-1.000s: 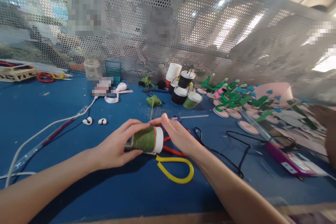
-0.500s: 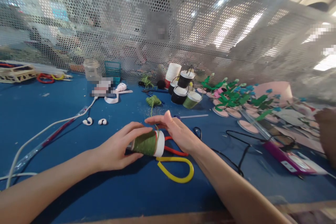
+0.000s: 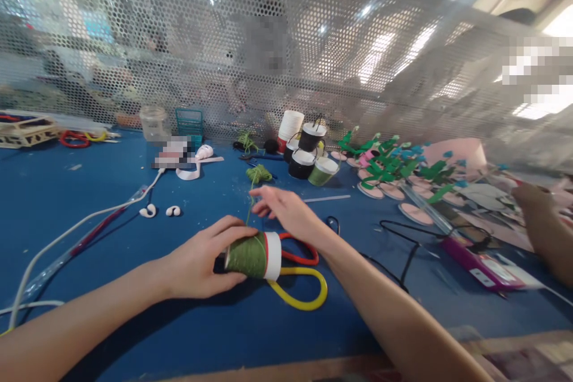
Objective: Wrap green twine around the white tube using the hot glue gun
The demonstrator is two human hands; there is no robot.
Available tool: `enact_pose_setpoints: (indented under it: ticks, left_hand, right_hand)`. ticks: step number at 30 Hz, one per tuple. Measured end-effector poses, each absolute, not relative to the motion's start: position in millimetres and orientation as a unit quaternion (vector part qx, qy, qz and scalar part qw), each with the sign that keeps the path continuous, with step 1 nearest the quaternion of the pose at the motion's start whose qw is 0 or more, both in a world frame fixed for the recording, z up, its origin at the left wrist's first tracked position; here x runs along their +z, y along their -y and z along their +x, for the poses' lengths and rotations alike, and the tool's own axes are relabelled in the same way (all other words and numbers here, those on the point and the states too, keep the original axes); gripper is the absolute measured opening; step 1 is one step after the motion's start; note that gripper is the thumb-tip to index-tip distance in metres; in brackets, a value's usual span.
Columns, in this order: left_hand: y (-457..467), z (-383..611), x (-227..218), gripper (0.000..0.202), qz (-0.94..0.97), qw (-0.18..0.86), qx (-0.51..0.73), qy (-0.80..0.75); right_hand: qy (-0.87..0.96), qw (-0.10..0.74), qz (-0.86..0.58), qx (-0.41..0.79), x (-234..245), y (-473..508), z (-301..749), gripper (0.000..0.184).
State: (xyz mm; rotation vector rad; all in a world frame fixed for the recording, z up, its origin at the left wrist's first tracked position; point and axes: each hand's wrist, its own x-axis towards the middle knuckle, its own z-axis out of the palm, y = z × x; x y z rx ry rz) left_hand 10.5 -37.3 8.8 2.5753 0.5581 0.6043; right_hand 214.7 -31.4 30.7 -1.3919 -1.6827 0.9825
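My left hand [image 3: 201, 259] is wrapped round a paper cup [image 3: 274, 255] lying on its side, its white rim facing right. Green yarn [image 3: 248, 255] is wound round the cup's wall. Just beyond the rim, my right hand [image 3: 286, 209] is raised with its fingers bent and its fingertips at a green yarn strand. That strand runs between the cup and a small yarn bundle [image 3: 258, 173] farther back. Under and beside the cup lie scissors with one red handle [image 3: 308, 249] and one yellow handle [image 3: 320, 292]; their blades are hidden.
Behind stand yarn-covered black cups [image 3: 301, 164], a green one [image 3: 323, 172] and a white cup stack [image 3: 292, 125]. Green craft plants [image 3: 385, 170] on pink discs fill the right side, near another person's arm [image 3: 544, 227]. A purple box [image 3: 478, 265], black cable [image 3: 409, 262] and earbuds [image 3: 173, 210] lie around.
My right hand has moved up and away from the cup's rim, its fingers now more bent at the strand. The left hand keeps the cup, turned slightly. The other person's arm has shifted left.
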Motion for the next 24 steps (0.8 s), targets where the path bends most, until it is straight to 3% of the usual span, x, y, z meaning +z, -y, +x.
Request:
enact_pose_setpoints:
  ticks: [4, 7, 9, 11, 16, 19, 24]
  left_hand:
    - [33.5, 7.6, 6.2, 0.053, 0.916, 0.211, 0.255, -0.227]
    - [29.7, 5.7, 4.3, 0.05, 0.913, 0.185, 0.274, -0.24]
    - [27.6, 4.9, 4.1, 0.047, 0.911, 0.169, 0.283, -0.247]
    - [26.1, 4.6, 4.9, 0.045, 0.909, 0.158, 0.29, -0.253]
    - [24.0, 3.9, 7.4, 0.044, 0.909, 0.147, 0.293, -0.258]
    - [23.5, 3.7, 7.0, 0.045, 0.909, 0.145, 0.295, -0.257]
    - [22.5, 3.1, 4.4, 0.048, 0.902, 0.15, 0.306, -0.265]
  right_hand:
    - [0.598, 0.378, -0.674, 0.216, 39.3, 22.7, 252.8, 0.027]
    - [0.628, 0.207, -0.741, 0.117, 40.7, 22.3, 273.7, 0.017]
    - [0.659, 0.076, -0.739, 0.118, 36.2, 23.4, 279.3, 0.01]
    - [0.672, 0.018, -0.728, 0.134, 29.5, 24.5, 280.6, 0.007]
    - [0.67, 0.011, -0.728, 0.145, 19.1, 26.5, 281.3, 0.004]
    - [0.675, 0.009, -0.724, 0.145, 17.7, 28.9, 281.4, 0.012]
    - [0.625, 0.12, -0.758, 0.143, 16.9, 34.7, 279.3, 0.007]
